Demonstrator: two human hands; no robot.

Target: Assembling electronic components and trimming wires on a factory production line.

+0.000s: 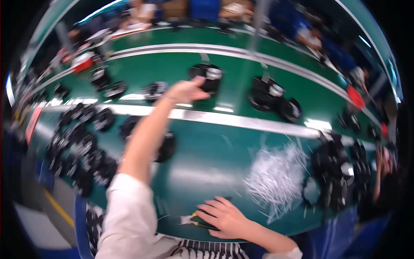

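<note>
The left hand (188,90) reaches out over the green belt (235,69), thumb apart from the fingers; its fingertips are at the near left side of one round black part (200,71) with a silvery drum (214,74) on top. Blur hides whether they grip it, so I cannot tell.

The right hand (225,218) lies palm down at the near edge of the green table (202,159), fingers slightly bent, over one pair of pliers (186,220) with yellow and black handles. The metal nose points left; whether the hand is closed on the handles I cannot tell.

Left of the black part, three more stand out along the belt: a near one (155,91), a middle one (115,90) and a taller one (100,77). To its right are two, nearly touching: a larger one with a silvery drum (263,94) and a smaller ring (290,109). Others farther out are too blurred to count.

On the table, one loose heap of thin whitish strips (278,175) lies right of centre. Two piles of black parts flank the work space, a left pile (82,146) and a right pile (330,164), each too crowded to count. Two black parts, partly hidden, show beside the left forearm (144,138).

Beyond the belt, at least three people are partly visible, all blurred.
</note>
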